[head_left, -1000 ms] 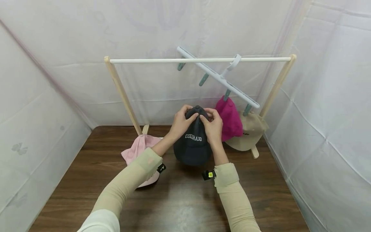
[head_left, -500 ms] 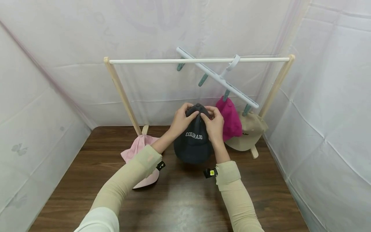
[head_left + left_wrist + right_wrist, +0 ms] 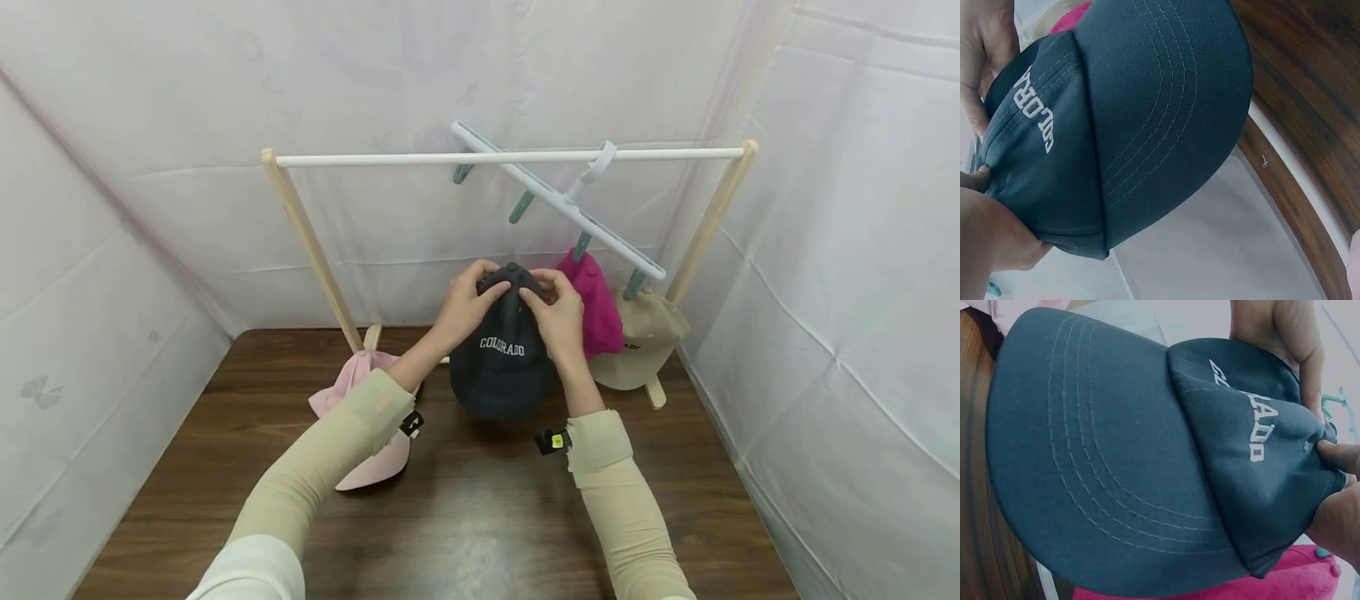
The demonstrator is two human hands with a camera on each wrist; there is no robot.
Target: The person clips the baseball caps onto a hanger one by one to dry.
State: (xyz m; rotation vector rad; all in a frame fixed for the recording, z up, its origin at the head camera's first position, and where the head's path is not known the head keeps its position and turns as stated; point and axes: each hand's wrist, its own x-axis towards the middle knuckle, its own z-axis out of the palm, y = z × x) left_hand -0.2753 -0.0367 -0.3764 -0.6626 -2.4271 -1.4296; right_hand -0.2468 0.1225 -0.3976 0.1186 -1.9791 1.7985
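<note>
Dark COLORADO baseball cap (image 3: pixel 498 375), head view: my left hand (image 3: pixel 464 308) and right hand (image 3: pixel 562 321) pinch its crown, near the clipped magenta cap (image 3: pixel 602 312). Left wrist view: the brim (image 3: pixel 1172 112) (row-stitched) faces the camera. Right wrist view: the magenta cap shows past the brim's edge.

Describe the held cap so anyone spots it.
Find the rack. Below its bar in the head view, left hand and right hand pinch the dark cap, lettered COLORADO. Its colour separates it from the pink cap, magenta cap and beige cap.
</note>
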